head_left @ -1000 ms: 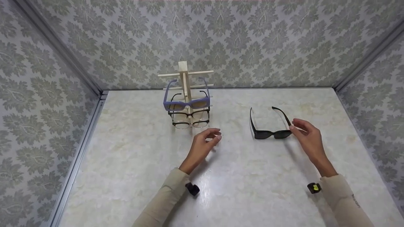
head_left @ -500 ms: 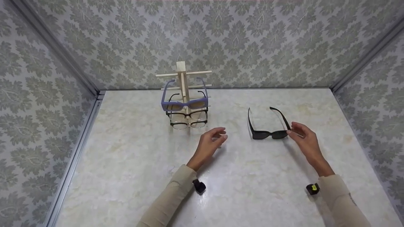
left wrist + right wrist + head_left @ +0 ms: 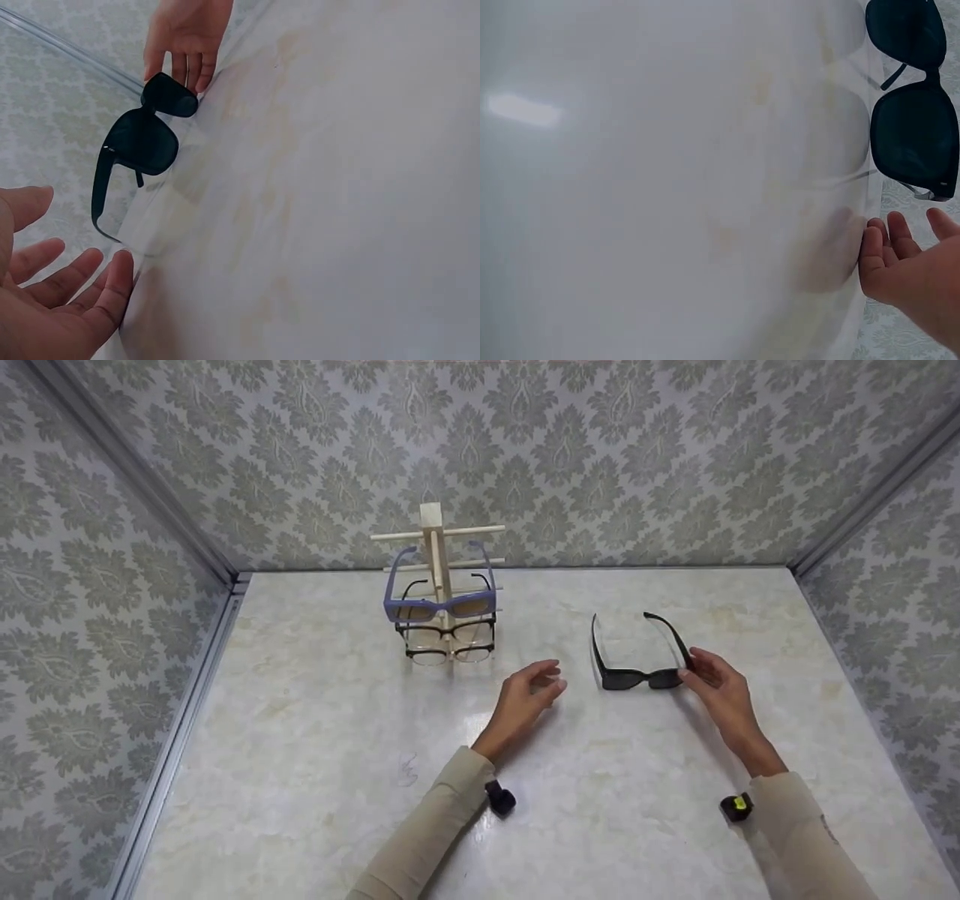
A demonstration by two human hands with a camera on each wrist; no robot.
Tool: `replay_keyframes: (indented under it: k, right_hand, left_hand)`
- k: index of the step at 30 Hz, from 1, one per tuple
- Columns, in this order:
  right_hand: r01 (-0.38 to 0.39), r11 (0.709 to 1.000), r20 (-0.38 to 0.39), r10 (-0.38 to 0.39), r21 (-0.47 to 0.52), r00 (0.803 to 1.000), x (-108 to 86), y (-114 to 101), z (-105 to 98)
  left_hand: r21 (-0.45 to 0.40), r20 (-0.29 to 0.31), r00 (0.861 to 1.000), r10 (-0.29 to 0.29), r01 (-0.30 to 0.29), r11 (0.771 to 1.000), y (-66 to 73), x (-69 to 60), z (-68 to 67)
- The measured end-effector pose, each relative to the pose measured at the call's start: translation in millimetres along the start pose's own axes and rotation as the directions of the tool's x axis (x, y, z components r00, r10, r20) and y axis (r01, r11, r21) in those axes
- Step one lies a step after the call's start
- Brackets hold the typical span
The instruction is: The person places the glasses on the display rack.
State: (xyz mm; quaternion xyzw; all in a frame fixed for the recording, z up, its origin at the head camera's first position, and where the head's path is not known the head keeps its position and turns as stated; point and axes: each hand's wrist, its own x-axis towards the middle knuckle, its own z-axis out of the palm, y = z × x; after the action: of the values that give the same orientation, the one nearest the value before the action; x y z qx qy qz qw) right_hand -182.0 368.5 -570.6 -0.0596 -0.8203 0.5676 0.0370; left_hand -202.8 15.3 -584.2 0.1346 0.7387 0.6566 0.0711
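Note:
Black sunglasses [image 3: 641,679] stand on the table with both temples unfolded and pointing back. My right hand [image 3: 724,690] is at their right front corner, thumb in front and fingers outside the temple; in the right wrist view its fingers [image 3: 900,238] are parted, with a small gap below the frame. My left hand [image 3: 523,701] hovers left of the sunglasses, fingers loosely bent and holding nothing. In the left wrist view the left fingers [image 3: 79,281] spread apart near the end of one temple.
A wooden eyewear stand [image 3: 433,516] rises at the back left. On it hang purple sunglasses [image 3: 442,607] and, lower, dark-framed eyeglasses [image 3: 472,651]. Patterned walls [image 3: 517,457] enclose the pale marbled table [image 3: 315,720] at the back and sides.
My left hand has moved right, away from the stand and nearer the black sunglasses. My right hand has edged slightly left at their corner. The sunglasses stay in place.

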Motion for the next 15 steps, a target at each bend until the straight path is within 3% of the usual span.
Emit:
replay_keyframes:
  k: [8,15]
  right_hand:
    - [-0.009,0.998,-0.02,0.011,0.062,1.0,1.4,3.9,1.0]
    - [-0.001,0.996,0.011,0.0,0.085,1.0,4.0,8.9,2.3]
  left_hand:
    - [-0.018,-0.011,1.0,0.0,0.0,1.0,-0.3,6.7,13.4]
    - [-0.034,0.013,1.0,-0.01,0.01,0.999,1.7,13.7,27.0]
